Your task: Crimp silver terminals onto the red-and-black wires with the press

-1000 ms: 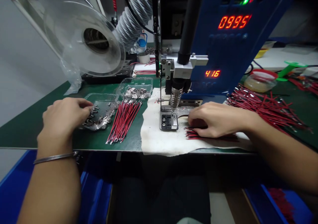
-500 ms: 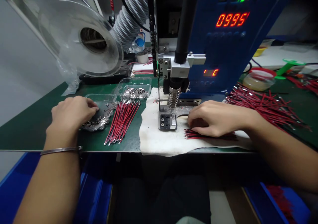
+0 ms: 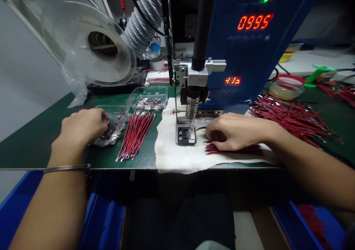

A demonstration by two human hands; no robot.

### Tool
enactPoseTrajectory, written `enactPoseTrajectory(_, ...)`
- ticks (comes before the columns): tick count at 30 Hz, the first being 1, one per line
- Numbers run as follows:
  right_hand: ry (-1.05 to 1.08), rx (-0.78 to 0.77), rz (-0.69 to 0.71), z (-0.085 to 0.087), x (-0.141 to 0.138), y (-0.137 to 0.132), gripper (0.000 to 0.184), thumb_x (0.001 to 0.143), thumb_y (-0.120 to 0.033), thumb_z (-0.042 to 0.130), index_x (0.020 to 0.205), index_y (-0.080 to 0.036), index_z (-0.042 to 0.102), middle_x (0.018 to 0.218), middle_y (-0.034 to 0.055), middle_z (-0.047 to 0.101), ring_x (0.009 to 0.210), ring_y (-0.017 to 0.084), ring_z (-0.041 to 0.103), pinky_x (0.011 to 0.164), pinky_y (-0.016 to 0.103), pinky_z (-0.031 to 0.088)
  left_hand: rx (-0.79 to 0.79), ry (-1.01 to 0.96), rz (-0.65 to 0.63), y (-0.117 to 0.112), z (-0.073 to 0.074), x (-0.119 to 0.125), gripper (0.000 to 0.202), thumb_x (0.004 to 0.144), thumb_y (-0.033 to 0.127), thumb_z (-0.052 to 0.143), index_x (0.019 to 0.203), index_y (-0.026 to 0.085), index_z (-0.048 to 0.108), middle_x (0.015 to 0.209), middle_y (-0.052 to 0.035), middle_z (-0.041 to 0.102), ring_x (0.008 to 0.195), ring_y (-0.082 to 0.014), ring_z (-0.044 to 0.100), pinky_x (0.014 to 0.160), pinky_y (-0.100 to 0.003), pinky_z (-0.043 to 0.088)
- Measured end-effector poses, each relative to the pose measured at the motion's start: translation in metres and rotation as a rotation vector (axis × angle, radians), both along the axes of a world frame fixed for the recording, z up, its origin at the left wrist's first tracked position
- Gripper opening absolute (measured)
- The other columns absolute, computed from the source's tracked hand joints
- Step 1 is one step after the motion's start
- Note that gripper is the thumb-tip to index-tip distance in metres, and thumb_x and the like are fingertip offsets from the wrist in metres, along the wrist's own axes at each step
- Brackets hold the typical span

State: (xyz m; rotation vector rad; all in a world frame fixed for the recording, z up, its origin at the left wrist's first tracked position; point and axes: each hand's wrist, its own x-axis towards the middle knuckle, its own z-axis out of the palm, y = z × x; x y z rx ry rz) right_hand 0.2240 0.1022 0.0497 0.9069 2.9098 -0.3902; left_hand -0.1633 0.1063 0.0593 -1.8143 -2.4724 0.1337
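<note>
My left hand is over a clear plastic tray of small metal parts. Its fingers are curled together, and whatever lies between them is hidden. My right hand rests on a bundle of red and black wires, thumb and fingers pinched on the wires; the fingertips are partly hidden. Left of that hand, a small black fixture block stands beneath the press head of a blue machine. Another wire bundle with metal ends lies beside the tray.
A second clear tray of metal parts sits farther back. Whitish cloth covers the bench under the fixture. At right lies a big heap of red wires, near a red-lidded jar. A large clear reel stands at left.
The view has shifted slightly. My left fingers have curled in more over the tray; my right hand stays on the wires. The lower red display has changed its reading.
</note>
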Motion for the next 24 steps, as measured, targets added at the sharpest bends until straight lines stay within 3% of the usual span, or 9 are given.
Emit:
enactPoseTrajectory(7,0.053,0.005,0.013,-0.001,0.0,0.003,0.015,0.079,-0.022,0.054,0.087,-0.021,0.067,0.078,0.0006,0.067,0.065,0.013,0.056,0.06,0.023,0.035,0.103,-0.064,-0.001,-0.002,-0.004,0.0,0.041,0.07,0.028,0.055,0.108,0.019,0.068,0.089,-0.0133,0.06,0.085,-0.0337,0.054,0.078,-0.053,0.043)
enactPoseTrajectory(11,0.05,0.004,0.04,-0.002,0.001,0.003,0.016,0.08,-0.019,0.054,0.087,-0.021,0.067,0.081,0.001,0.068,0.07,0.014,0.06,0.064,0.024,0.037,0.382,-0.17,-0.049,-0.015,0.001,0.018,0.028,0.074,0.035,0.059,0.097,0.022,0.071,0.069,-0.0053,0.052,0.067,-0.0227,0.048,0.075,-0.045,0.042)
enactPoseTrajectory(14,0.047,0.014,0.038,-0.002,0.002,0.003,0.016,0.082,-0.021,0.054,0.089,-0.022,0.068,0.082,0.001,0.069,0.071,0.015,0.061,0.066,0.024,0.038,0.648,-0.464,-0.157,-0.035,0.001,0.054,0.021,0.075,0.033,0.065,0.091,0.022,0.072,0.055,0.0001,0.049,0.052,-0.0133,0.041,0.057,-0.027,0.036)
enactPoseTrajectory(16,0.044,0.02,0.039,-0.002,0.002,0.004,0.017,0.084,-0.023,0.052,0.09,-0.022,0.068,0.084,0.0017,0.07,0.073,0.015,0.062,0.067,0.024,0.039,0.668,-0.831,-0.249,-0.049,-0.004,0.084,0.023,0.077,0.035,0.066,0.094,0.019,0.07,0.06,-0.0002,0.054,0.049,-0.0102,0.04,0.045,-0.021,0.028)
enactPoseTrajectory(18,0.047,0.024,0.041,-0.001,0.002,0.004,0.018,0.086,-0.025,0.051,0.091,-0.021,0.068,0.085,0.0024,0.07,0.073,0.015,0.063,0.067,0.024,0.039,0.672,-1.087,-0.309,-0.06,-0.014,0.113,0.023,0.079,0.036,0.065,0.095,0.02,0.069,0.064,-0.0005,0.055,0.048,-0.0087,0.041,0.042,-0.02,0.027)
enactPoseTrajectory(21,0.065,0.019,0.027,0.0,0.001,0.005,0.018,0.088,-0.026,0.051,0.092,-0.02,0.067,0.081,0.002,0.069,0.069,0.014,0.061,0.063,0.023,0.038,0.669,-1.323,-0.321,-0.064,-0.03,0.146,0.022,0.082,0.035,0.063,0.1,0.022,0.068,0.062,0.0004,0.051,0.045,-0.0079,0.039,0.04,-0.02,0.027)
enactPoseTrajectory(24,0.107,0.001,0.026,-0.001,0.001,0.006,0.017,0.088,-0.026,0.051,0.093,-0.019,0.066,0.078,0.0014,0.068,0.065,0.013,0.059,0.06,0.022,0.037,0.624,-1.472,-0.291,-0.06,-0.042,0.165,0.024,0.084,0.034,0.06,0.104,0.024,0.069,0.07,-0.0025,0.057,0.052,-0.0112,0.048,0.047,-0.023,0.038)
